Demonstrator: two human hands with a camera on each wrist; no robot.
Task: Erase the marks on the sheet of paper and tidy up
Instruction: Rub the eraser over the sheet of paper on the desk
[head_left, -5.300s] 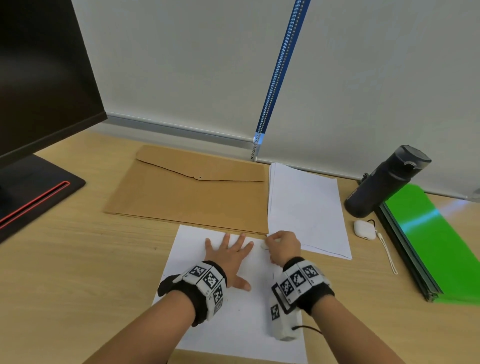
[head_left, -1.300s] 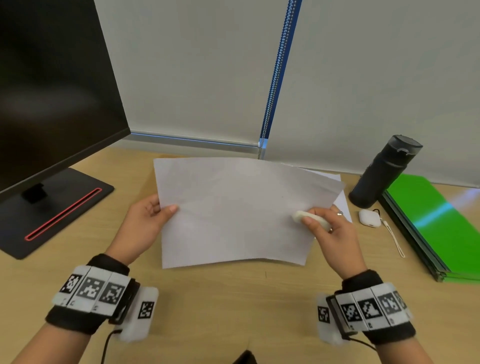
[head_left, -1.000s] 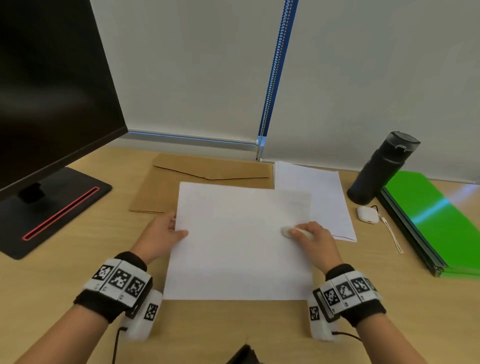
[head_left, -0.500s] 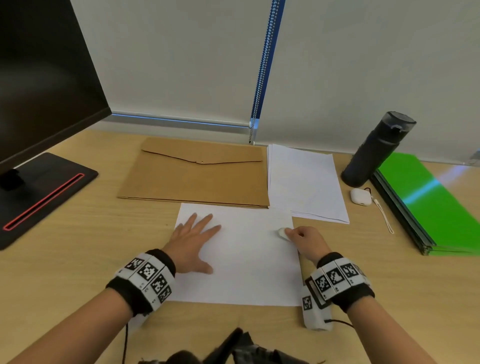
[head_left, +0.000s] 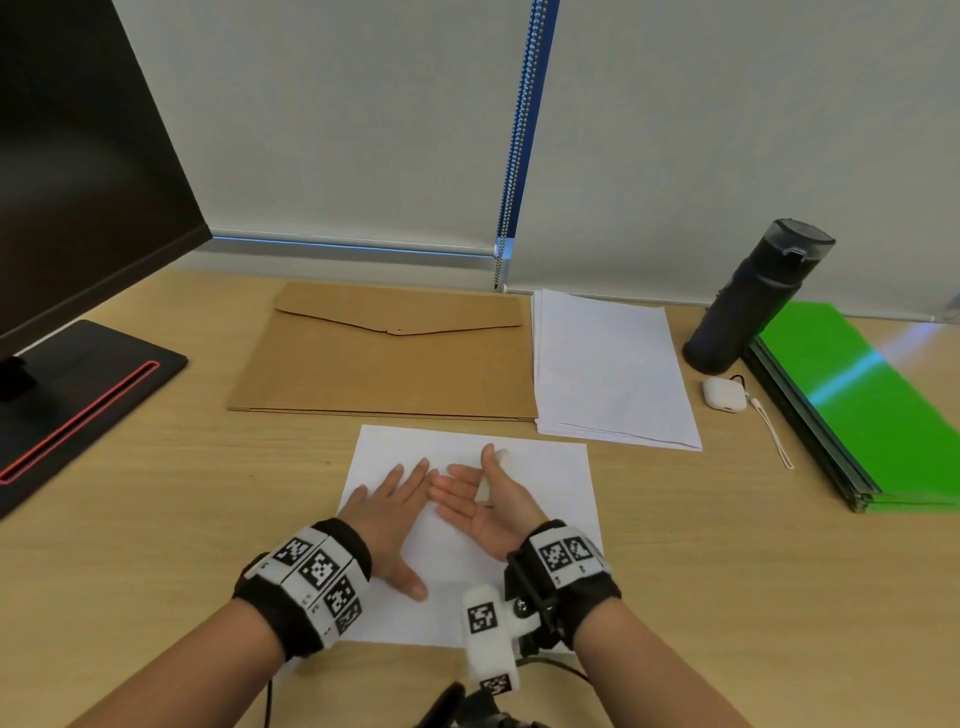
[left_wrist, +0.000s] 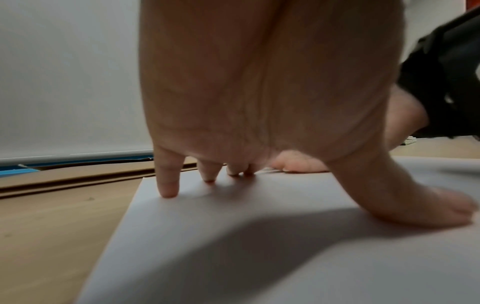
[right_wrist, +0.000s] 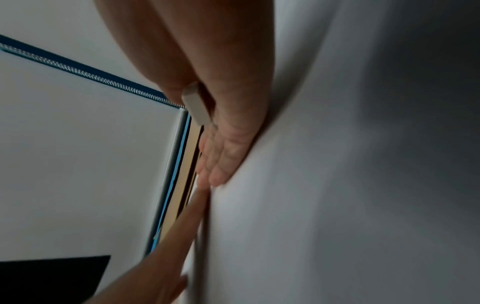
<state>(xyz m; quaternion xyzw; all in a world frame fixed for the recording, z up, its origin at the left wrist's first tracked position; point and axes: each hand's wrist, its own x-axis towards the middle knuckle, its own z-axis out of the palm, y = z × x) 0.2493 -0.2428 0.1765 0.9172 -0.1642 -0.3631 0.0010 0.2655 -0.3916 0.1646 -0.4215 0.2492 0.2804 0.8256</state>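
1. The sheet of paper (head_left: 540, 467) lies flat on the wooden surface (head_left: 727, 571), just in front of the brown envelope (head_left: 384, 358). Using that envelope as the landmark from here on.
2. The left hand (head_left: 387, 512) is spread palm-down on the sheet, fingers straight, thumb out to the side. In the left wrist view the fingertips (left_wrist: 168, 189) touch the paper near its edge; the palm blocks most of that frame.
3. The right hand (head_left: 485, 501) sits edge-on on the sheet, palm turned toward the left hand, fingers straight and together, fingertips touching the left hand's fingers. A white eraser (head_left: 485, 486) is tucked between thumb and palm, so the thumb pinches it. Only the two ends of it show in the head view; the right wrist view (right_wrist: 196, 105) shows one side, blurry.
4. Can't make out any marks on the sheet; the hands cover the middle, and both wrist views are soft or shadowed.
5. Right of the envelope: a stack of white paper (head_left: 613, 369), touching the envelope's edge. Further right, a dark bottle (head_left: 753, 301), a small white earbud case (head_left: 724, 395) with a cord, and green folders (head_left: 862, 405), cut off by the frame edge.
6. Left of the envelope: a monitor (head_left: 78, 171) on a black base, mostly cropped.
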